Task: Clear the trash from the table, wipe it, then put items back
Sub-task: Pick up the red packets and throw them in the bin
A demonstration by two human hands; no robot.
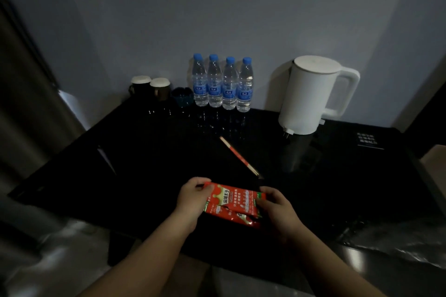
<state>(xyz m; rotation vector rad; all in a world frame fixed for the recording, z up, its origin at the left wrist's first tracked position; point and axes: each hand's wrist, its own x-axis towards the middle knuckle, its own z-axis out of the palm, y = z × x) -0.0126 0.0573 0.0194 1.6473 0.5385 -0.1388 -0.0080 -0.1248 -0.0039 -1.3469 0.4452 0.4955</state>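
Two grips above the near edge of the dark table (pixel 144 152), one at each end of the trash. The left grip (pixel 193 198) pinches the left end of the upper packet (pixel 239 200), thumb on top and fingers curled beneath. The right grip (pixel 277 210) clasps its right end, fingers folded over the wrapper. The upper packet, red with white print, spans the gap between the two grips and is held just above the table. The lower packet (pixel 243 219), of the same red kind, lies directly beneath it and is partly hidden; which grip carries it cannot be told. Red packets: two. Just beyond the right grip, one long paper-sleeved chopstick wrapper (pixel 239 157) lies diagonally on the table, apart from both grips. Along the wall at the back stand four water bottles (pixel 222 84) with blue caps, upright and touching in a row. To their left are two dark cups (pixel 149 88) with white lids and one bluish glass (pixel 183 96). To their right is one white kettle (pixel 311 94), handle to the right. One dark card (pixel 366 141) with small white print lies at the table's right edge, and crumpled clear plastic (pixel 398 243) lies at the lower right.
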